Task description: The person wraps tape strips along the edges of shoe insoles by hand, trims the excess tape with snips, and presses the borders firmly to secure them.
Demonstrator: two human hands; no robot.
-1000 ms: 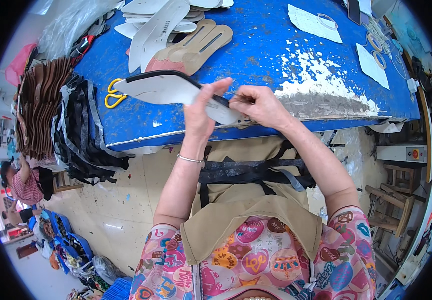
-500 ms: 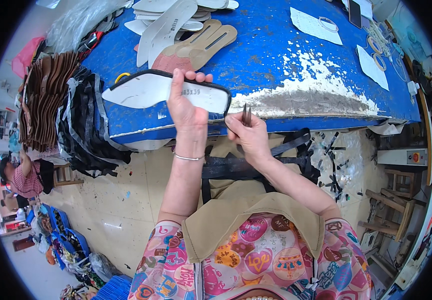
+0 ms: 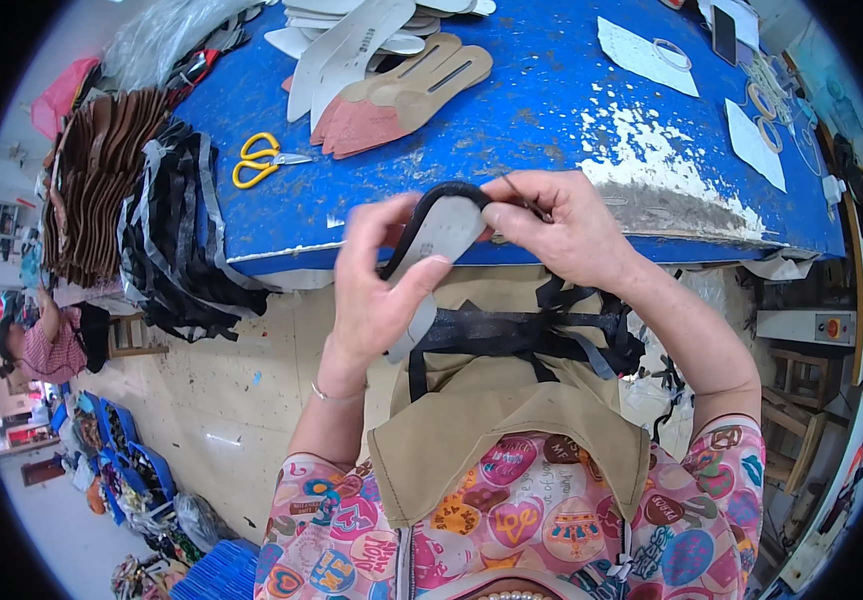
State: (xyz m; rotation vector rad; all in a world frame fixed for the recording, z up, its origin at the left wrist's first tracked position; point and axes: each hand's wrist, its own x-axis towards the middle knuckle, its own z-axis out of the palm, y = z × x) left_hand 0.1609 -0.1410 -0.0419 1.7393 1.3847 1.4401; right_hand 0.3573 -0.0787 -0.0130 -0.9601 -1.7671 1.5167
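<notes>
My left hand (image 3: 377, 295) grips a pale grey insole (image 3: 440, 228) with a black strip (image 3: 430, 200) round its edge. The insole stands on a slant above my apron, one rounded end up. My right hand (image 3: 552, 228) pinches that upper end with thumb and fingers and also holds a thin dark metal tool (image 3: 530, 200), which looks like small snips. Yellow-handled scissors (image 3: 257, 160) lie on the blue table (image 3: 512, 150) left of my hands. Behind them are a pile of white insoles (image 3: 357, 45) and several tan-and-pink pieces (image 3: 382, 110).
Brown pieces (image 3: 92, 190) and black strips (image 3: 182, 230) sit at the table's left. Paper sheets (image 3: 642, 55), pale rings and a phone (image 3: 723, 35) lie at the right. A co-worker (image 3: 42, 340), blue bins (image 3: 132, 450) and wooden stools (image 3: 787, 430) are around me.
The insole has turned from lying crosswise to a steep slant with one end up. My right hand has risen to that end from below it. The scissors show fully now.
</notes>
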